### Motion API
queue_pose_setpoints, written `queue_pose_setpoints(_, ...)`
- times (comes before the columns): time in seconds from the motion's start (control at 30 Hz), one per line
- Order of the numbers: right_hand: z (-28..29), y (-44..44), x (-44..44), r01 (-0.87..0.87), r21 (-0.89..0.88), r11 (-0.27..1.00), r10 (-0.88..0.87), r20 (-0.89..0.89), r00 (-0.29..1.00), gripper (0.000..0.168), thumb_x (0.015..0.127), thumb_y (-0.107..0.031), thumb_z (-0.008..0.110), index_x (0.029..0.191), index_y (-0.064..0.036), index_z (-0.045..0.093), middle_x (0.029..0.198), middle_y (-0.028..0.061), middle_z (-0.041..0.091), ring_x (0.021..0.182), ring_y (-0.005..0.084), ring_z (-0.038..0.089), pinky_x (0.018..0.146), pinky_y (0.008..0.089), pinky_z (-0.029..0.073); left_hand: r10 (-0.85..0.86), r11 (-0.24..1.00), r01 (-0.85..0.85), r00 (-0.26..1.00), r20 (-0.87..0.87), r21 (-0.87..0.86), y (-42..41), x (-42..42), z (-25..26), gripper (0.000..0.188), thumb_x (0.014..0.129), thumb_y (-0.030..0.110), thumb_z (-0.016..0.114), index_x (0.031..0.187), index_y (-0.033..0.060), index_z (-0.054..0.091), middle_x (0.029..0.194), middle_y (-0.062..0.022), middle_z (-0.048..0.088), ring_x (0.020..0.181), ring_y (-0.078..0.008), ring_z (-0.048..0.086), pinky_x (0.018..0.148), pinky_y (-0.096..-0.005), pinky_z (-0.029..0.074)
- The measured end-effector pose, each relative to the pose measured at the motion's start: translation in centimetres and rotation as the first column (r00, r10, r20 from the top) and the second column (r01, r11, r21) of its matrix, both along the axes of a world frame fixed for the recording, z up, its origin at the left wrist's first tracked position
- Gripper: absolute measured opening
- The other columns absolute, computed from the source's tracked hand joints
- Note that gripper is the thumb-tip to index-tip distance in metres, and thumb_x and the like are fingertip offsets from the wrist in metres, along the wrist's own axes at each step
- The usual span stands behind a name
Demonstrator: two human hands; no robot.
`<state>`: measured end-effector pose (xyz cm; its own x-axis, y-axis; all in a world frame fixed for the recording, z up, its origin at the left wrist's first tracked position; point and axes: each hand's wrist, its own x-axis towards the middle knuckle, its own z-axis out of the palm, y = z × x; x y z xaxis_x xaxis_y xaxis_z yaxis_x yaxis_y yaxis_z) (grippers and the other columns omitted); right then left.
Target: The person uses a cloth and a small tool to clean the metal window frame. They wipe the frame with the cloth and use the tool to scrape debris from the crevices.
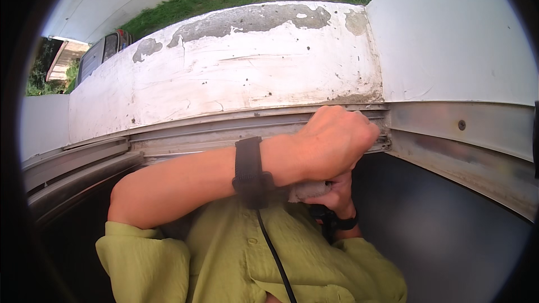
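My left hand [337,139] is curled over the right end of a sliding window's metal track [219,130], knuckles up. Its fingertips are hidden, so whether it grips anything cannot be seen. The left forearm, with a black strap at the wrist, reaches across in front of my body. Just below it, close to my shirt, my right hand [342,191] holds a greyish crumpled cloth [308,191], its thumb lying along the edge. The left forearm and hand cover part of the cloth. Dirt shows in the track's grooves near the right corner.
Beyond the track lies a white outer sill [261,67] with peeling paint. A metal side frame [459,124] with a screw stands at right, below a white wall [454,38]. Frame rails [84,168] run at left. A black cable [276,256] hangs from the wrist strap. Outside is a vehicle [99,52].
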<state>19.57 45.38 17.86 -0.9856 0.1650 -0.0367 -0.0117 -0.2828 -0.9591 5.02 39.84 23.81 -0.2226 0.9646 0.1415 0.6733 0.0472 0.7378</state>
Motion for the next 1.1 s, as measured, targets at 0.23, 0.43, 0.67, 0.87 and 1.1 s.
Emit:
queue_pose_setpoints(0.23, 0.5, -0.4, 0.2, 0.064, -0.007, 0.998, -0.064, 0.010, 0.998, 0.033, 0.059, 0.000, 0.078, 0.090, -0.002, 0.069, 0.089, 0.0050, 0.069, 0.086, 0.0132, 0.064, 0.076, 0.0283, 0.049, 0.049, 0.999, -0.048, 0.998, -0.047, 0.022, -0.3, 0.4, 0.4, 0.016, 0.064, 0.007, 0.060, 0.074, 0.0031, 0.048, 0.069, -0.0123, 0.053, 0.061, -0.0343, 0.055, 0.050, -0.0425, 0.043)
queue_pose_setpoints(0.43, 0.3, -0.7, 0.1, 0.062, -0.129, 0.990, -0.061, 0.012, 0.998, 0.045, 0.058, 0.003, 0.077, 0.100, -0.005, 0.066, 0.095, 0.0041, 0.068, 0.094, 0.0135, 0.062, 0.081, 0.0298, 0.047, 0.002, 1.000, -0.005, 0.988, -0.156, -0.020, -0.5, 0.6, 1.1, 0.030, 0.057, 0.012, 0.066, 0.077, 0.0005, 0.047, 0.072, -0.0148, 0.053, 0.063, -0.0344, 0.057, 0.051, -0.0405, 0.047)
queue_pose_setpoints(0.67, 1.3, -0.3, -0.3, -0.011, -0.136, 0.991, 0.055, 0.328, 0.943, 0.058, 0.054, 0.007, 0.070, 0.109, -0.006, 0.062, 0.107, 0.0019, 0.065, 0.109, 0.0141, 0.054, 0.091, 0.0316, 0.042, -0.026, 0.987, 0.000, 0.986, -0.162, -0.158, -0.2, 1.1, 1.8, 0.041, 0.052, 0.018, 0.071, 0.078, -0.0016, 0.046, 0.076, -0.0162, 0.053, 0.065, -0.0345, 0.058, 0.050, -0.0412, 0.047)
queue_pose_setpoints(0.87, 0.5, -0.3, -0.1, -0.005, 0.021, 1.000, 0.006, -0.057, 0.998, 0.059, 0.055, 0.001, 0.075, 0.112, -0.005, 0.060, 0.106, 0.0038, 0.065, 0.104, 0.0153, 0.057, 0.088, 0.0321, 0.045, 0.011, 1.000, -0.016, 0.971, -0.239, -0.017, 0.0, 0.9, 0.5, 0.027, 0.061, 0.012, 0.064, 0.079, 0.0016, 0.047, 0.072, -0.0127, 0.053, 0.063, -0.0325, 0.057, 0.048, -0.0409, 0.046)
queue_pose_setpoints(1.1, -0.3, -0.2, 0.4, -0.043, 0.019, 0.999, 0.044, -0.034, 0.998, 0.054, 0.061, -0.004, 0.079, 0.112, -0.003, 0.060, 0.102, 0.0043, 0.066, 0.098, 0.0133, 0.060, 0.083, 0.0299, 0.046, 0.050, 0.998, -0.044, 0.981, -0.187, 0.039, 0.2, 1.2, 0.3, 0.013, 0.069, 0.010, 0.058, 0.077, -0.0008, 0.057, 0.074, -0.0157, 0.060, 0.067, -0.0310, 0.063, 0.050, -0.0394, 0.050)
